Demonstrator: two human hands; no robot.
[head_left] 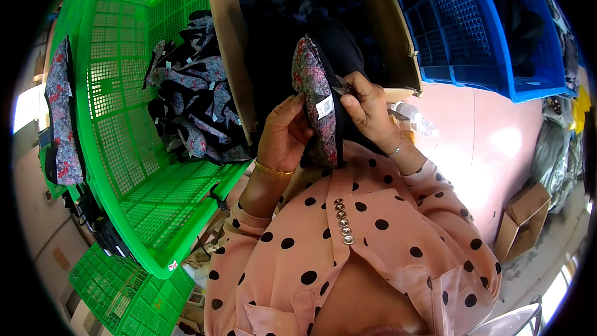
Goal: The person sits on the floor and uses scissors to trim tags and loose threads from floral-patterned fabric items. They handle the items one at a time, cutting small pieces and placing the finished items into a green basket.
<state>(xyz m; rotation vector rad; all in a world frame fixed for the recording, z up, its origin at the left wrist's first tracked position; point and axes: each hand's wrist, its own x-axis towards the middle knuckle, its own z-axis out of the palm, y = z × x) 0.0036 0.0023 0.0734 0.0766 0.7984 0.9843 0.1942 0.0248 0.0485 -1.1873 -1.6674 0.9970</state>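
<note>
In front of my chest I hold a floral padded fabric piece, curved and narrow, with black edging and a white tag on its side. My left hand grips its left side, thumb on the floral face near the tag. On the other side, my right hand is closed in a pinch at the black edge. A small dark pointed bit shows between its fingertips; its kind I cannot make out. Similar floral pieces lie heaped in the green crate to my left.
Ahead stands an open cardboard box with dark fabric inside. Another floral piece hangs over the green crate's outer rim. A blue crate is at the far right, a clear plastic bottle beside my right wrist, a small carton lower right.
</note>
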